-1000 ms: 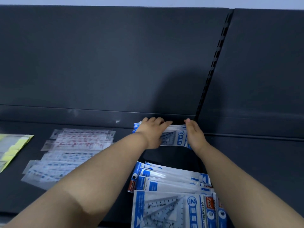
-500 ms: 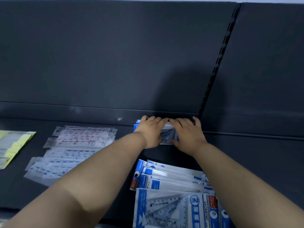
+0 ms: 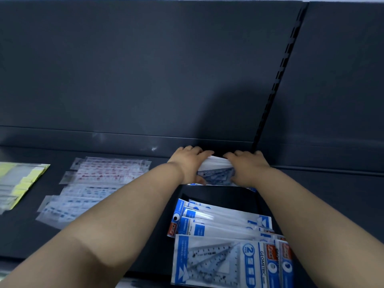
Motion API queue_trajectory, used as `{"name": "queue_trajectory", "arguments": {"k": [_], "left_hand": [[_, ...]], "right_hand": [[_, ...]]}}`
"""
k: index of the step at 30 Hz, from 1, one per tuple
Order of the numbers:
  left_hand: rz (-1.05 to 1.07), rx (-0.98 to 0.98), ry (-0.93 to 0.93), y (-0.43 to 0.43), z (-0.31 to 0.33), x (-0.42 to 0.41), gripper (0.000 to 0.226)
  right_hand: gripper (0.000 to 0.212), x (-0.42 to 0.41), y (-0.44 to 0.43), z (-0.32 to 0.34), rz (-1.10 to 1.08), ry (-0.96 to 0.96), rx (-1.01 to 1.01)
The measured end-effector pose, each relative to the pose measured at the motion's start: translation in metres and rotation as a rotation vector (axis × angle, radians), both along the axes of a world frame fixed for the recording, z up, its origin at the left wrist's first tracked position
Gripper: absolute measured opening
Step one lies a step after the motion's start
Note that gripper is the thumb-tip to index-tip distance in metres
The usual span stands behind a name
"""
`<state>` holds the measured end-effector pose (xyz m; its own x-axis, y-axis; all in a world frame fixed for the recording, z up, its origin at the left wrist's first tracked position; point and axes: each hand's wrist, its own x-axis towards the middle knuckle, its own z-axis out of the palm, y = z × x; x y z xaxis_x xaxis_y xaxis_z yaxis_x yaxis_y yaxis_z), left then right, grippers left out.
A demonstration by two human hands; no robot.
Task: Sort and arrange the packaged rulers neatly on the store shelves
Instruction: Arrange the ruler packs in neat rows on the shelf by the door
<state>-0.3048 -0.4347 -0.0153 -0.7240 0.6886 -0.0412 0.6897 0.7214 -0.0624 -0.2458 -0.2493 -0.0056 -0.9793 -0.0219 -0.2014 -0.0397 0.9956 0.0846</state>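
Since the right hand (image 3: 247, 168) has slid in from the outer end of the stack of blue set-square packs (image 3: 217, 173), it and the left hand (image 3: 188, 164) now both clamp that stack, fingers curled over its top edge, at the back of the shelf (image 3: 218, 194). Looks like squaring-up to me; the loose fan of packs (image 3: 218, 223) up front isn't sorted yet.

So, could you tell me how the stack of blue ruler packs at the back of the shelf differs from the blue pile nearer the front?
The back stack is gripped at both ends by the left hand and right hand; the front pile lies untouched. The back stack looks squared up; the front pile is fanned out, packs overlapping. Both hold blue-and-white set-square packs.
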Motion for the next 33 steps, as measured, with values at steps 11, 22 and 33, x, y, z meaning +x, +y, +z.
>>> {"name": "queue_trajectory", "arguments": {"k": [11, 22, 33], "left_hand": [[0.022, 0.037, -0.484, 0.020, 0.026, 0.005, 0.079], [0.008, -0.081, -0.403, 0.013, -0.012, 0.027, 0.061], [0.045, -0.064, -0.117, 0.018, 0.002, 0.081, 0.059]], "right_hand": [[0.064, 0.006, 0.014, 0.025, -0.084, -0.306, -0.440], [0.073, 0.038, 0.018, -0.030, -0.006, -0.154, -0.176], [0.074, 0.055, -0.011, -0.010, 0.044, -0.017, -0.296]]}}
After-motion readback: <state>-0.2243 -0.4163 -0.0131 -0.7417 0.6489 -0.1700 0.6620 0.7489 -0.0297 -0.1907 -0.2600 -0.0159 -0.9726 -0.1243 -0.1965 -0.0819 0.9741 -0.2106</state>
